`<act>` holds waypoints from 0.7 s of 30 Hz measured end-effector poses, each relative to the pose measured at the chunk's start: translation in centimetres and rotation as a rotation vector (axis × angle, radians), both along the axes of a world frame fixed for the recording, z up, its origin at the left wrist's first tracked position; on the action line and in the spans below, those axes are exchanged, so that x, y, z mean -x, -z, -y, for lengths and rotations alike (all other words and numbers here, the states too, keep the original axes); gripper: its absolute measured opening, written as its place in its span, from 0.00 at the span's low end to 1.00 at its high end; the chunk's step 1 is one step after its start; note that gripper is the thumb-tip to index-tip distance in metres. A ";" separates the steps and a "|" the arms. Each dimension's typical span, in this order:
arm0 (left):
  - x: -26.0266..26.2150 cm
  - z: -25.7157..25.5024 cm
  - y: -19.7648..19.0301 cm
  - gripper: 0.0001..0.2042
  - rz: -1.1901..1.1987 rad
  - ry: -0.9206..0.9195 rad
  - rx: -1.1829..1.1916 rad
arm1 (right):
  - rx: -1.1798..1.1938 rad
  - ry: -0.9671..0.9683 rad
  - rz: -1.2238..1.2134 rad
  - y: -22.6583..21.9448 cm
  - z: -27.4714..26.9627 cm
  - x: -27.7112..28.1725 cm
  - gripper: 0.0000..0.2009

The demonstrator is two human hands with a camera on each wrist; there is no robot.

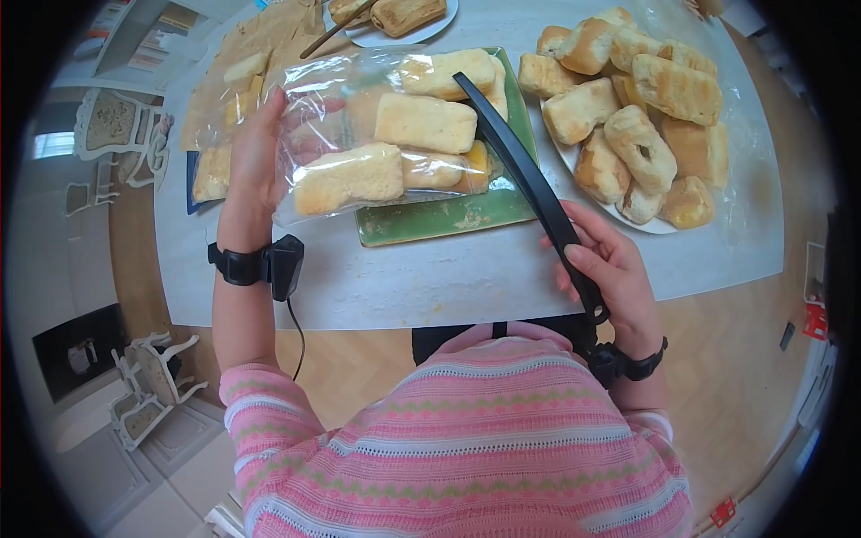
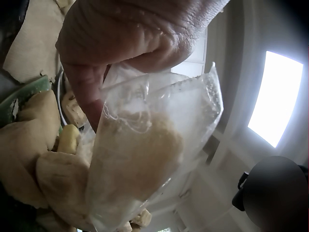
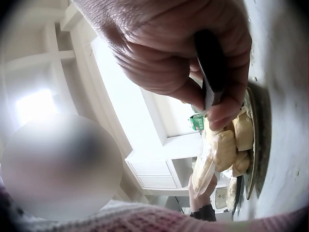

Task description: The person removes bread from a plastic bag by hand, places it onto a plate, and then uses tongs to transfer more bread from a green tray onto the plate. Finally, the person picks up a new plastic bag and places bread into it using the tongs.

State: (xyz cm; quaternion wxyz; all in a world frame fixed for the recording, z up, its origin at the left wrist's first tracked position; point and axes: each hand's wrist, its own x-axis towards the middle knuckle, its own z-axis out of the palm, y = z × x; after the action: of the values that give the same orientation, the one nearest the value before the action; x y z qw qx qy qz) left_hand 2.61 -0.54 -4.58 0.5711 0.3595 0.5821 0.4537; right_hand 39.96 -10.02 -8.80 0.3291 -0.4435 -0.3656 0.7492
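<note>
My left hand (image 1: pixel 257 157) grips a clear plastic bag (image 1: pixel 309 117) by its left end, some fingers showing through the film. A pale bread piece (image 1: pixel 350 179) lies inside the bag; the left wrist view shows the bread (image 2: pixel 149 154) blurred through the plastic. The bag overlaps a green rectangular plate (image 1: pixel 430 224) with more bread pieces (image 1: pixel 426 123) and a yellow piece (image 1: pixel 473 166). My right hand (image 1: pixel 610 260) holds long black tongs (image 1: pixel 529 184) near their holed end, thumb on top. Their far tip overlaps the bread over the plate.
At the right, a white plate (image 1: pixel 659 224) is heaped with bread rolls (image 1: pixel 641 148). A second white plate (image 1: pixel 439 29) with browned bread and a thin brown utensil (image 1: pixel 336 29) stands at the back. Brown paper (image 1: pixel 215 81) lies back left, with a blue-edged tray (image 1: pixel 192 184) below.
</note>
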 end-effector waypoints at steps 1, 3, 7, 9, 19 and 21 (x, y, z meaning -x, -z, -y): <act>0.3 0.0 0.1 0.21 0.029 -0.009 -0.008 | 0.000 -0.002 0.003 -0.2 0.0 0.0 0.26; 0.8 -0.1 0.2 0.21 0.061 -0.019 -0.016 | -0.004 0.003 0.024 -0.4 0.1 -0.1 0.27; 0.9 0.1 -0.8 0.21 0.041 -0.051 -0.006 | -0.010 -0.019 0.045 -0.4 0.3 -0.4 0.27; 1.3 0.1 -0.8 0.21 0.021 -0.059 0.000 | -0.017 -0.014 0.036 -0.4 0.5 -0.5 0.27; 3.4 0.3 -0.2 0.22 0.053 -0.046 -0.010 | -0.085 -0.052 0.111 -0.7 1.0 -1.7 0.28; 3.6 0.3 0.0 0.22 0.042 -0.069 -0.002 | -0.085 -0.050 0.143 -0.8 1.2 -2.0 0.28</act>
State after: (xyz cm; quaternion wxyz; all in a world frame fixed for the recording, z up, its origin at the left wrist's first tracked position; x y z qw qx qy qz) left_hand -1.01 -0.86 -4.59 0.5668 0.3302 0.5816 0.4810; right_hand 41.92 -11.22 -8.01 0.3021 -0.4721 -0.4307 0.7074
